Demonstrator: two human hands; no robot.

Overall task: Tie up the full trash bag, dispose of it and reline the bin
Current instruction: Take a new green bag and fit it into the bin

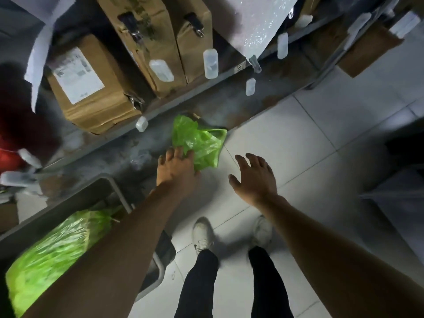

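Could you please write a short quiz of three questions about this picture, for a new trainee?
1. True or false: the left hand touches the loose green bag.
2. Which describes the right hand? A) it grips a bottle B) it is open with spread fingers, holding nothing C) it holds a cardboard box
3. Fill in: the bin at lower left holds a bag whose colour is ____.

Key:
1. True; its fingers rest on the bag's near edge.
2. B
3. Green; the green bin bag fills the bin.
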